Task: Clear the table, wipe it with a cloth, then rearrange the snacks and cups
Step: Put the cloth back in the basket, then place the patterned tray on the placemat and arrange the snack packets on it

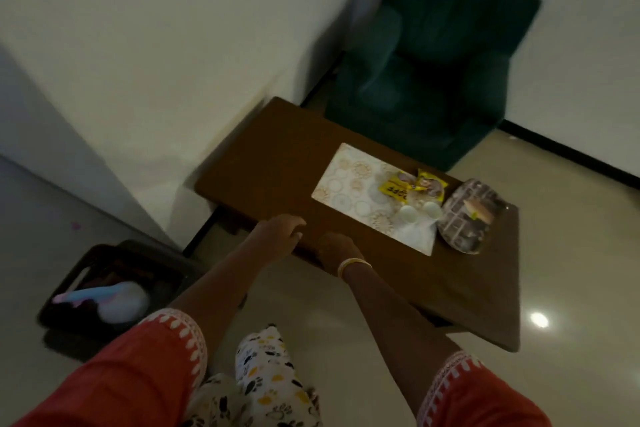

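A dim room. Both hands reached over the near edge of a brown bench (263, 156), empty, fingers loose: left hand (277, 230), right hand (334, 248). The snacks (412, 184) and cups (420, 211) sat on a mat (349, 180) ahead and rightward, nearer the right hand.
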### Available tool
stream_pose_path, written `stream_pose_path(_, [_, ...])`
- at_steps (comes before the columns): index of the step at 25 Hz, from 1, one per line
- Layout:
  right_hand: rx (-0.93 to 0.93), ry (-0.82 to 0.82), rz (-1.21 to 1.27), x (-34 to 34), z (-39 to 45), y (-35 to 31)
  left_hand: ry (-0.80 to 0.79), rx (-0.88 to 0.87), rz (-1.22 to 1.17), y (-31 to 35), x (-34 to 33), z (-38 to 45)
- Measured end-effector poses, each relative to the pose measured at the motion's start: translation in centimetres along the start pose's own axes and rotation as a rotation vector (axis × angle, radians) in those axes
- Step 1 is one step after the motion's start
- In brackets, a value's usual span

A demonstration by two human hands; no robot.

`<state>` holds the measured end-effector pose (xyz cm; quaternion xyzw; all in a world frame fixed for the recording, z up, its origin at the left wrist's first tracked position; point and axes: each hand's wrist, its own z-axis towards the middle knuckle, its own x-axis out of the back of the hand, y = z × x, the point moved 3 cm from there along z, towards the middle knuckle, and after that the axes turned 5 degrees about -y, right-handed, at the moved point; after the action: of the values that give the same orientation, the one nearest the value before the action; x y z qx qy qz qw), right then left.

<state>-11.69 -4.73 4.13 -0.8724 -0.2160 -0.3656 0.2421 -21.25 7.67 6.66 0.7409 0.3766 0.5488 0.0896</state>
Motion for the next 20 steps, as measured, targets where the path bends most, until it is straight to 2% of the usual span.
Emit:
stream_pose_path(4, [-0.101, -0.006, 0.059, 4.2, -1.4, 11.0, -0.053, -0.106, 0.023, 9.2, -3.1, 4.9])
stream_pose_path(8, [-0.206, 0.111, 0.202, 6.6, -1.4, 19.0, -0.12, -0.109, -0.024, 14.0, -5.6, 10.5])
stream_pose_path(14, [-0.292, 0.177, 0.455, 7.7, 3.8, 28.2, -0.201, -0.098, -0.108, 18.0, -9.9, 20.2])
stream_pose_path(20, [-0.587, 0.241, 0.846, 5.8, 12.5, 37.6, -0.237, -0.015, -0.154, 18.5, -15.8, 30.7])
